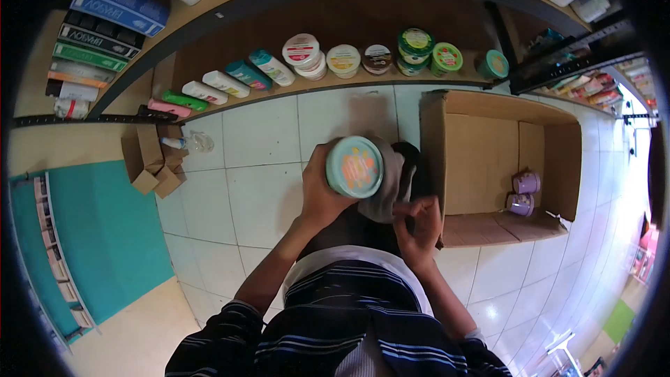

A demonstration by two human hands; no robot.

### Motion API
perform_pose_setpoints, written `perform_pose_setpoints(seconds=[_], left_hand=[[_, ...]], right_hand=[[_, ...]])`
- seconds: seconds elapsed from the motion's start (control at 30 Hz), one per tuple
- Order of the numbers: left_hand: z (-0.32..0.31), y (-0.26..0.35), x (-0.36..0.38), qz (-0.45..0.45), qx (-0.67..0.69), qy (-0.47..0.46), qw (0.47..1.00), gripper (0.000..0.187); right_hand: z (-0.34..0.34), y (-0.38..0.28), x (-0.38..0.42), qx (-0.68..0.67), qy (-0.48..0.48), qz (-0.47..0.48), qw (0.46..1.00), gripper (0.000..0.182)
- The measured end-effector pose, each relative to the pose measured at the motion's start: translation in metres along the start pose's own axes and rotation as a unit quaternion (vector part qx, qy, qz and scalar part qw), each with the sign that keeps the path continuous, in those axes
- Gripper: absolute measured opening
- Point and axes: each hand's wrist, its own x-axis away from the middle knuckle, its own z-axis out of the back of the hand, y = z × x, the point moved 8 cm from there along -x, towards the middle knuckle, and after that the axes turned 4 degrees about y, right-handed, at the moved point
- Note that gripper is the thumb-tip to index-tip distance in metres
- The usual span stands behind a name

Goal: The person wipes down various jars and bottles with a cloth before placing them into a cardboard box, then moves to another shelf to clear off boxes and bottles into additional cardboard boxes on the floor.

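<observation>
A round tub with a teal lid and orange lettering (355, 167) is in my left hand (322, 192), which is wrapped around its side over the floor. Just right of the tub, a grey cloth (382, 202) hangs in folds and partly overlaps a black shape behind it. My right hand (420, 230) is slightly blurred, its fingers curled in a pinch at the cloth's lower right edge. A similar teal-lidded tub (496, 64) stands on the shelf ahead, at the right end of the row.
An open cardboard box (481, 160) at the right holds two purple tubs (523, 192). Bottles and round tubs line the low shelf (258, 94) in front. Smaller open cartons (155, 164) sit on the tiled floor at left, beside clear plastic (201, 142).
</observation>
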Motion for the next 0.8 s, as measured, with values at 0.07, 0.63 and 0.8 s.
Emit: perform_pose_setpoints(seconds=[0.07,0.63,0.8], left_hand=[[0.009,-0.010,-0.005,0.011,0.027,0.021,0.999,0.068],[-0.063,0.010,-0.011,0.125,0.229,-0.225,0.939,0.082],[-0.076,0.017,-0.014,0.111,0.159,-0.198,0.961,0.082]], right_hand=[[-0.005,0.033,0.027,0.029,-0.063,-0.069,0.995,0.023],[0.000,-0.019,-0.110,0.131,-0.303,-0.190,0.925,0.065],[0.003,-0.006,-0.120,0.190,-0.381,-0.230,0.875,0.069]])
